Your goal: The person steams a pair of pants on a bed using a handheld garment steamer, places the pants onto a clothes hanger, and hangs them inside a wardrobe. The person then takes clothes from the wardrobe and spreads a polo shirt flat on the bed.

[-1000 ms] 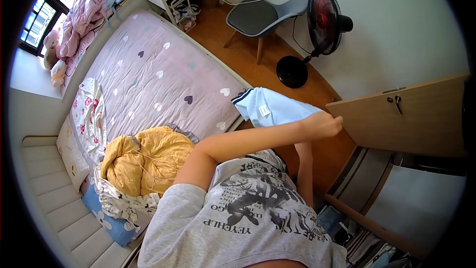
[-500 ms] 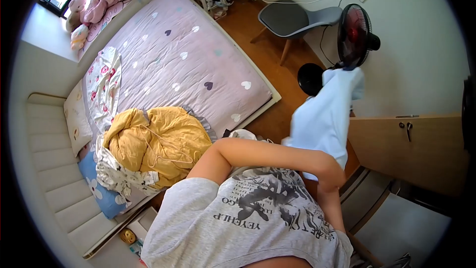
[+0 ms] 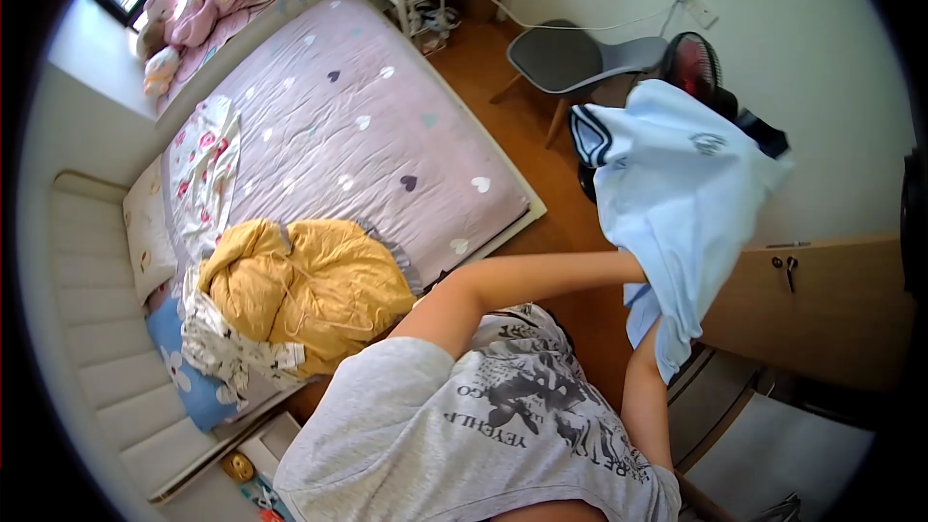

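A light blue short-sleeved shirt (image 3: 677, 198) is held up in front of me on the right. It has a striped dark cuff (image 3: 591, 135), a small dark emblem (image 3: 709, 143) and a dark navy edge (image 3: 764, 133) at the far side. My left forearm (image 3: 561, 271) reaches across and goes in under the cloth. From below, my right forearm (image 3: 650, 406) also runs up into the shirt's lower end. The fabric covers both hands, so their fingers cannot be seen.
A bed (image 3: 387, 126) with a heart-patterned sheet fills the left. On it lie a yellow quilt (image 3: 319, 280) and a thin clothes hanger (image 3: 300, 304). Behind the shirt stand a fan (image 3: 692, 63) and a grey chair (image 3: 561, 56). A wooden door (image 3: 831, 300) with keys is at right.
The shirt has risen and spread out, bringing its emblem and striped cuff into view. My left arm has stretched further right, and both hands are now under the cloth.
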A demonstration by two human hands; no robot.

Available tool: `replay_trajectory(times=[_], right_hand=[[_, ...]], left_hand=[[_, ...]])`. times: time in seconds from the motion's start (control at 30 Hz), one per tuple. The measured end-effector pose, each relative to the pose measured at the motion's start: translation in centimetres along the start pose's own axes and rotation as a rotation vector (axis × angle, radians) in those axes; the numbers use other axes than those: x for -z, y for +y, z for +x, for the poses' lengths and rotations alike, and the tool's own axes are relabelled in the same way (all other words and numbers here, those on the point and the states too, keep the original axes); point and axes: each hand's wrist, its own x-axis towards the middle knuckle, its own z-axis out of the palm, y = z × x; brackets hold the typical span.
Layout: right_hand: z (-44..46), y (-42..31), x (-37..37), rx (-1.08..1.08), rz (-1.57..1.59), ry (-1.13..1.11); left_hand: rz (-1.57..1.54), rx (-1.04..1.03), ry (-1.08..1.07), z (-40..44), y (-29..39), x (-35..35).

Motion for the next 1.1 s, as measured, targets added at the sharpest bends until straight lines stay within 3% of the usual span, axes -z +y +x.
replay_trajectory(times=[0.27, 0.67, 0.8, 1.1], right_hand=[[-2.0, 1.8, -0.5, -0.169, -0.134, -0.072], [-8.0, 2.6, -0.2, -0.315, -0.274, -0.065], [-9.0, 3.6, -0.4, -0.351, -0.308, -0.086], [-7.4, 6.4, -2.0, -0.376, -0.415, -0.254]], left_hand=[[-0.089, 0.028, 0.163, 3.4, 2.8, 1.4], [-0.230, 0.339, 0.544, -5.0, -5.0, 15.0], [-0.274, 0.354, 0.566, -10.5, -3.7, 16.5], [-0.336, 0.383, 0.501, -19.9, -0.9, 13.2]])
